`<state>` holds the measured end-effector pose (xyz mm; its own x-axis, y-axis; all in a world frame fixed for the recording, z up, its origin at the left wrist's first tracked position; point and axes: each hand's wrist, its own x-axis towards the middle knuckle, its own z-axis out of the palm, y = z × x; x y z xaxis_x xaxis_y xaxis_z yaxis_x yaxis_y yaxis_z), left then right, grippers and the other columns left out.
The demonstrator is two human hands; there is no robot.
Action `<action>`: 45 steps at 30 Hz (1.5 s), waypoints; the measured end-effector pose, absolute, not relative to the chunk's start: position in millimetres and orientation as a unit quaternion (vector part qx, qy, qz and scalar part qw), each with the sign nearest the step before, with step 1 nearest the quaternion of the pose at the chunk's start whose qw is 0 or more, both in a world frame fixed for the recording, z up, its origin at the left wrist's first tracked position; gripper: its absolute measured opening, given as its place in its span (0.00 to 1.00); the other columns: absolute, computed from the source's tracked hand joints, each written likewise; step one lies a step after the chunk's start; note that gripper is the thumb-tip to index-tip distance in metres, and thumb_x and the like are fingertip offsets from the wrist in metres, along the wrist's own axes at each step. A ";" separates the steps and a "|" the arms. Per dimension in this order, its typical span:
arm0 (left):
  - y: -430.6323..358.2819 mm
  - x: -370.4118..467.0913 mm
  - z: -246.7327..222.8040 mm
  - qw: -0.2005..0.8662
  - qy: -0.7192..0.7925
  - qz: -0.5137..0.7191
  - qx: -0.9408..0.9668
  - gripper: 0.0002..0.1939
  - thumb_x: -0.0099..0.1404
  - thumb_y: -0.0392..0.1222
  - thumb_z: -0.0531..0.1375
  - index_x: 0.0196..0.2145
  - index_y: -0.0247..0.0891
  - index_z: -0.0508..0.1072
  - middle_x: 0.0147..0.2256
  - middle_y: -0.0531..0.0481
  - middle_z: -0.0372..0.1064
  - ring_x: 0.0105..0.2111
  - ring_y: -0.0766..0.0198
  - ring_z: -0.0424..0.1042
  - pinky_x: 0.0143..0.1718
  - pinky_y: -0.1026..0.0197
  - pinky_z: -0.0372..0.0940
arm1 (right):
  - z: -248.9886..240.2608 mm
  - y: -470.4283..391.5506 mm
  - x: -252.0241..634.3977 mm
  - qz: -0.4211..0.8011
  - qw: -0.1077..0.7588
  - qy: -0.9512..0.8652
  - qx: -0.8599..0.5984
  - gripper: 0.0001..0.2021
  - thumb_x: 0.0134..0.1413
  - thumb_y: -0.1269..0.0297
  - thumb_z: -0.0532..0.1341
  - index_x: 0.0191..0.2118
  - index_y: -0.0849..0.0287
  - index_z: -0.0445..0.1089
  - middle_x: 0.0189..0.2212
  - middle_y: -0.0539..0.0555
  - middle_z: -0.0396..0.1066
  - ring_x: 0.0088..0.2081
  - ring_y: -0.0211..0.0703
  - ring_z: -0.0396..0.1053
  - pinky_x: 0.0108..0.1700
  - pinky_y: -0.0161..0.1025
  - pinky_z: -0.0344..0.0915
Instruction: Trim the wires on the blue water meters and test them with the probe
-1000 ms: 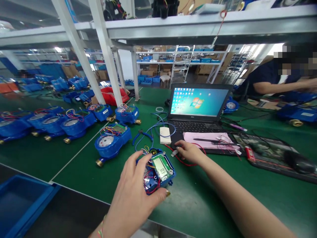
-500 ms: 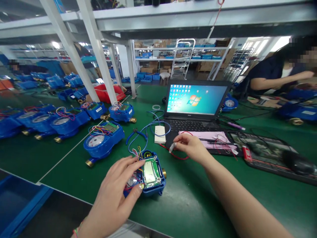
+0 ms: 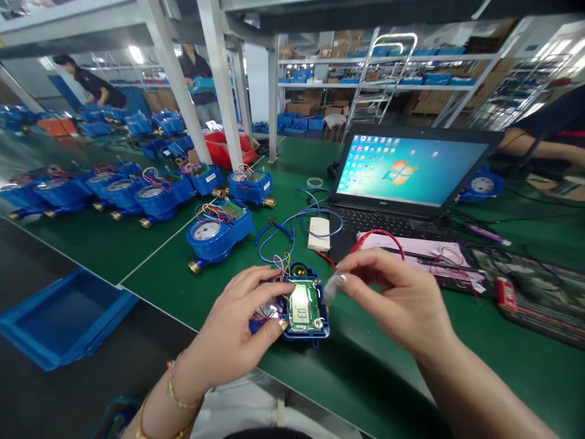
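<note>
My left hand [image 3: 233, 323] grips an opened blue water meter [image 3: 323, 329], thumb and fingers at the left edge of its green circuit board [image 3: 311, 299]. The board's small display [image 3: 300, 305] shows characters. Between thumb and fingers, my right hand [image 3: 397, 299] pinches a greyish connector [image 3: 333, 286] on a red cable [image 3: 388, 234]. The connector's tip is at the board's right edge; whether it touches the contacts I cannot tell. Thin coloured wires [image 3: 284, 262] rise behind my left fingers.
Behind the meter lie blue-handled pliers [image 3: 274, 228] and a white box [image 3: 319, 234] with a blue cable. A laptop [image 3: 411, 171] stands to the right. More blue meters [image 3: 219, 235] line the left. A blue bin [image 3: 64, 317] sits below the table edge. Other people work farther off.
My right hand has brought the connector from near the laptop to the meter's board edge. The display now shows characters more clearly. The view has shifted; my left hand stays on the meter.
</note>
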<state>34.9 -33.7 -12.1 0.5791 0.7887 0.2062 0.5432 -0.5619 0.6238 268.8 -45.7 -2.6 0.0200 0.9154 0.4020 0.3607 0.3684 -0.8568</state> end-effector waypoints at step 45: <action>-46.8 52.5 -26.4 0.024 0.408 0.161 0.899 0.46 0.56 0.56 0.66 0.63 0.36 0.47 0.61 0.38 0.49 0.61 0.47 0.48 0.60 0.38 0.50 | -4.4 -60.2 247.4 0.265 0.393 -0.761 -0.444 0.05 0.52 0.74 0.62 0.35 0.58 0.69 0.28 0.44 0.73 0.28 0.29 0.71 0.34 0.22 0.65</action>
